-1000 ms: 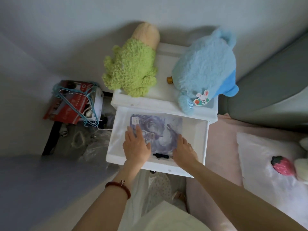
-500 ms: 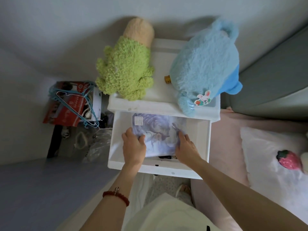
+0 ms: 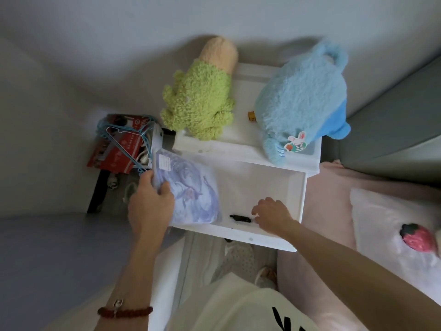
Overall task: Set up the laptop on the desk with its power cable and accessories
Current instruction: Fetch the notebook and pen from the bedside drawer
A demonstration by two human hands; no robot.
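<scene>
Your left hand (image 3: 150,209) grips the limp, light printed pouch (image 3: 188,187) by its edge while your relaxed, empty right hand (image 3: 272,215) nears the small black accessory (image 3: 240,219).

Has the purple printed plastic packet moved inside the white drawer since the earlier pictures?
Yes. The left hand holds the purple printed packet shifted to the white drawer's left edge.

A single head-worn wide-angle camera looks steeply down from above the person's chest onto an open white drawer (image 3: 274,182) at frame centre, near enough that both forearms run in from 6 o'clock. The drawer unit's top lies toward 12 o'clock against the wall, a pink bed (image 3: 334,199) at 3 o'clock. With only one view, nothing is shared.
</scene>
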